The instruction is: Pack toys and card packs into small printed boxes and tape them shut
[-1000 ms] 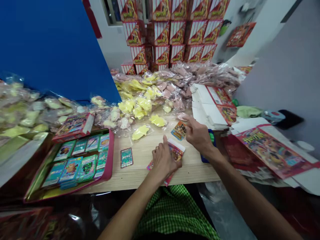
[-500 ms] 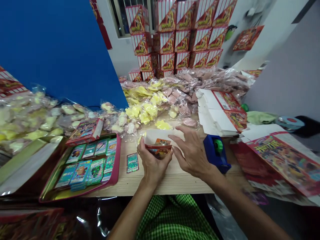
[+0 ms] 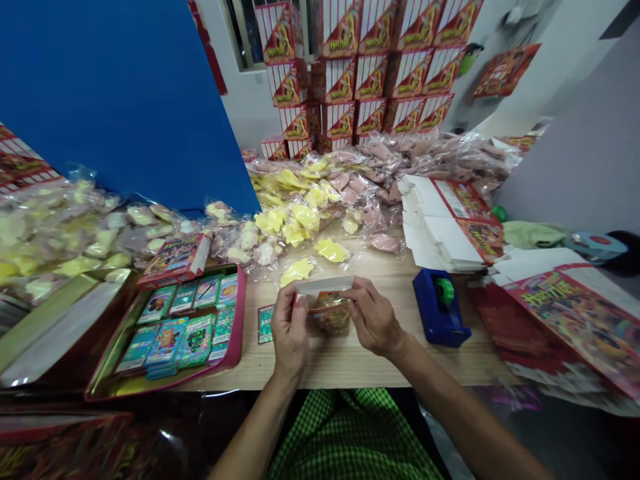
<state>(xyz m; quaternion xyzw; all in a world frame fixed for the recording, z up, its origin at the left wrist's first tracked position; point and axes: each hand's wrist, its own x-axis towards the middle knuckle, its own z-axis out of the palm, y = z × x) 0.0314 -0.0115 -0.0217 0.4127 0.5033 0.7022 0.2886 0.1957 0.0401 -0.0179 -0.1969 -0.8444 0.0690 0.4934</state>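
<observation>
Between my hands is a small printed cardboard box [image 3: 330, 320], its white flap [image 3: 327, 285] raised on the far side. My left hand [image 3: 291, 330] is closed on the box's left side, thumb on the near edge. The fingers of my right hand [image 3: 373, 317] pinch the box's right end near the flap. An orange piece shows inside the opening; what it is I cannot tell. A green card [image 3: 265, 324] lies on the table, partly behind my left hand. Beyond the box are two yellow wrapped pieces [image 3: 297, 272].
At left stands a pink-rimmed tin [image 3: 239, 320] of card stacks, with a red box [image 3: 176, 260] on its back edge. A blue tape dispenser [image 3: 440, 310] and flat cartons [image 3: 445, 227] are at right. Wrapped yellow and pink pieces [image 3: 370, 173] heap up behind, below stacked boxes [image 3: 370, 77].
My right hand has closed from spread fingers onto the box's right end. The box now sits more level between both hands, and the view has shifted slightly.
</observation>
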